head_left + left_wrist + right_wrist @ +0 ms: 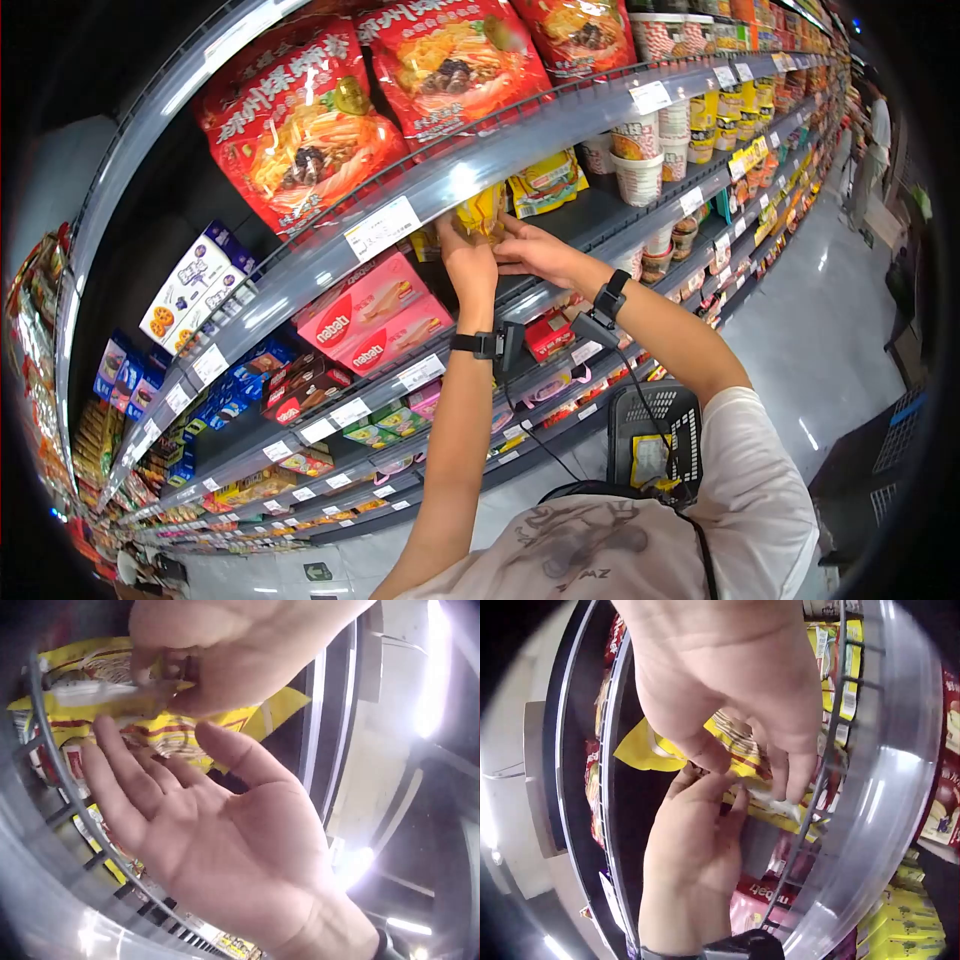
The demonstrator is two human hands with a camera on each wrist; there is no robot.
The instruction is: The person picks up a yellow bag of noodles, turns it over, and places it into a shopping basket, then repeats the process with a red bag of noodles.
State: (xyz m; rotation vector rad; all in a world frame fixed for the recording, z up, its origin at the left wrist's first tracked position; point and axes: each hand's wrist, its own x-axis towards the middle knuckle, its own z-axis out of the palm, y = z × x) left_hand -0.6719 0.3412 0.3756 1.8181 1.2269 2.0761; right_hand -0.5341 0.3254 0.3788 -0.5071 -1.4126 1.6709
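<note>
In the head view my left hand [468, 262] and right hand [545, 252] meet at a yellow food packet [481, 210] on a middle shelf. Noodle-like strands are printed on the packet [180, 742]. Thumb and fingers of my left hand [690, 855] pinch the packet's crimped seam in the right wrist view. Across from it, my right hand [727, 682] has its fingers spread, fingertips right at the packet. Its palm faces the camera in the left wrist view, with the fingers loosely extended. Another yellow packet [548, 184] lies to the right on the same shelf.
Large red bags [305, 130] fill the shelf above, behind a wire rail [814, 802]. Pink nabati boxes [375, 312] are at the left, paper cups [638, 180] at the right. Below on the floor is a black shopping basket [625, 420] with a yellow packet inside.
</note>
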